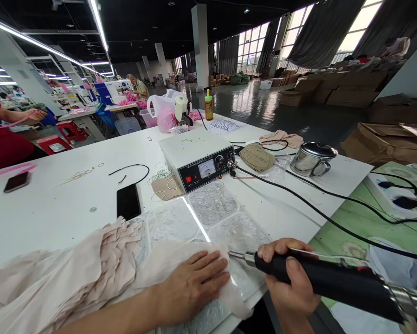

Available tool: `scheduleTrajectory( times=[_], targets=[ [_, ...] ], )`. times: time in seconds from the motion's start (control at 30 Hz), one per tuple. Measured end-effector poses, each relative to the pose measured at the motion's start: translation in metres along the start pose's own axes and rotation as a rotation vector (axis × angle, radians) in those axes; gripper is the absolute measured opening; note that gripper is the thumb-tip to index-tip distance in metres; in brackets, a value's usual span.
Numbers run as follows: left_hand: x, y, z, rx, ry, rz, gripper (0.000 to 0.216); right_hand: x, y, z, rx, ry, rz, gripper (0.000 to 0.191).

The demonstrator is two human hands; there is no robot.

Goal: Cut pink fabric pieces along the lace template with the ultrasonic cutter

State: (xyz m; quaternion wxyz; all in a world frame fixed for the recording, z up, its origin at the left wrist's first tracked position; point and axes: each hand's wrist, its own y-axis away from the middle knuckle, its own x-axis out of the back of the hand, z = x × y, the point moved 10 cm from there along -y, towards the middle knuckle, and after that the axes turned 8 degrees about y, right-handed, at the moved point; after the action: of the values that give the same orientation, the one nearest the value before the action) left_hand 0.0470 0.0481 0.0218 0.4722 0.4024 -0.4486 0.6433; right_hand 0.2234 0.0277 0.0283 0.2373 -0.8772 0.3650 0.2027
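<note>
Hall: dark overhead, windows far ahead, boxes point(354, 88) well beyond my right hand point(291, 283), a person in red point(6, 134) far off past my left hand point(194, 287).
Table point(65, 208): white, stretching away in front of both hands.
Cloth point(161, 266): one pale, thin piece, under my left hand, its near corner running past the table's edge.
Left fingers: held flat and slightly apart, palm down on the cloth.
Right grip: fingers and thumb wrapped around the black handle of the tool point(333, 278).
Tip point(236, 255): just beside my left fingertips, at the cloth's edge; whether it touches is too fine to tell.
Sheet point(173, 220): clear, with frosted rounded shapes, partly under the cloth and reaching out past my left hand.
Pile point(90, 273): many pale layers, left of my left hand, near the cloth.
Box point(208, 168): ahead of both hands, dial and knobs facing me.
Phone point(128, 202): just beyond the pile.
Mug point(305, 162): steel, out past my right hand.
Progress: I'd judge this piece part-way, since it lies spread with the tip at its edge; I see no clear finished line.
Remaining: likely the rest of this edge; whether the pile is waiting or done, I can't tell.
</note>
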Motion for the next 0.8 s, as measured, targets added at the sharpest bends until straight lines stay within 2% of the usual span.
scheduleTrajectory(
  times=[0.37, 0.8],
  targets=[
    [0.0025, -0.0001, 0.0001, -0.039, -0.039, -0.023, 0.031, -0.0078, -0.0011, 0.0058, 0.041, 0.003, -0.018, 0.010],
    [0.0003, -0.0035, -0.0001, -0.030, -0.048, -0.052, 0.030, 0.0011, 0.0018, 0.0033, -0.015, 0.011, -0.004, 0.013]
  ],
)
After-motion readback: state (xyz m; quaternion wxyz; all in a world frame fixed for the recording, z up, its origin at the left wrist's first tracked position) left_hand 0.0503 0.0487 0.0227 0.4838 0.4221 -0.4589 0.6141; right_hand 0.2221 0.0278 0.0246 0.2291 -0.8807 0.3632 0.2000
